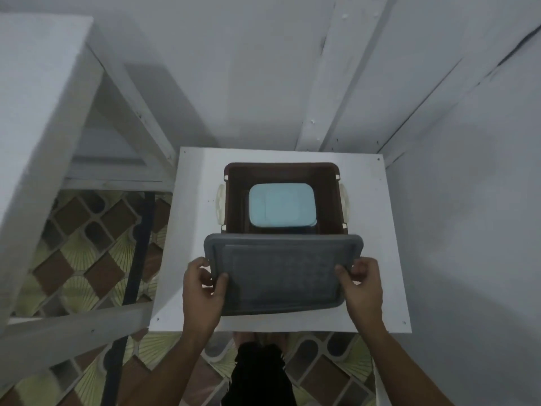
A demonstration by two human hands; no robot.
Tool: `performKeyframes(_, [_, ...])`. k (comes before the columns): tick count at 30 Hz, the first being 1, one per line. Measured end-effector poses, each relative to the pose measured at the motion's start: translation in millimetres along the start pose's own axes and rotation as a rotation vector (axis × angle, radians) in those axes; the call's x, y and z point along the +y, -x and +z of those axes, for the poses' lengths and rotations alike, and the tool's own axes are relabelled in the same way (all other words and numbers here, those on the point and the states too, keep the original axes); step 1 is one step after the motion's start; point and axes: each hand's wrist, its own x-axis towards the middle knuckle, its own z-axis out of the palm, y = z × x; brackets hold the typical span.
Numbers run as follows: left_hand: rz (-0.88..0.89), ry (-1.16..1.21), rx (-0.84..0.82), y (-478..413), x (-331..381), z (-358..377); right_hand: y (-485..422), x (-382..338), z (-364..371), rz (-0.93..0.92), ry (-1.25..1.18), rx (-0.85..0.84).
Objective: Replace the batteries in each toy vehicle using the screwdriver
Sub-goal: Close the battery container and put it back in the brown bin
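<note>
Hands both on the grey lid (282, 273). Left hand (202, 291) grips its left short edge, thumb on top, fingers curled under. Right hand (363, 285) does the same on the right edge, thumb pressed on the top face near the corner. Lid sits between the two hands, top face up, roughly level.

Lid's far edge overlaps the near rim of the brown storage box (281, 168); the rest of the lid hangs over the desk (190, 218) on the person's side. Cannot tell whether the lid touches the rim or floats just above it. Box mouth is mostly uncovered.

Box stands upright near the middle of the white desk, with a cream handle (220, 206) on the left side and a matching one on the right. Inside, on the bottom, a pale blue container (282, 208) with its own lid on, set slightly toward the near wall. It is closed, so its contents are hidden; cannot tell where the toy vehicles or the screwdriver are from this view. That container lies beyond and below both hands, well apart from the fingers.

Surroundings: white frame shelving (44, 112) to the left, grey-white wall panels (468, 200) behind and to the right, patterned brown and yellow floor tiles (87, 259) below. Dark garment (257, 373) at the bottom centre between the forearms. Frame is dim and a bit soft.
</note>
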Motion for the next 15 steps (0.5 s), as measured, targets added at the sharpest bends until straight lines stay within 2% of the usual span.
performKeyframes(5, [0.125, -0.014, 0.02, -43, 62, -3, -44, -62, -5, -0.144, -0.003, 0.015])
performKeyframes(10, [0.07, -0.041, -0.015, -101, 99, 9, -104, -96, 10, -0.193, 0.174, -0.05])
performKeyframes(15, [0.003, -0.145, -0.042, -135, 95, 23, -134, -102, 26, -0.184, 0.302, -0.097])
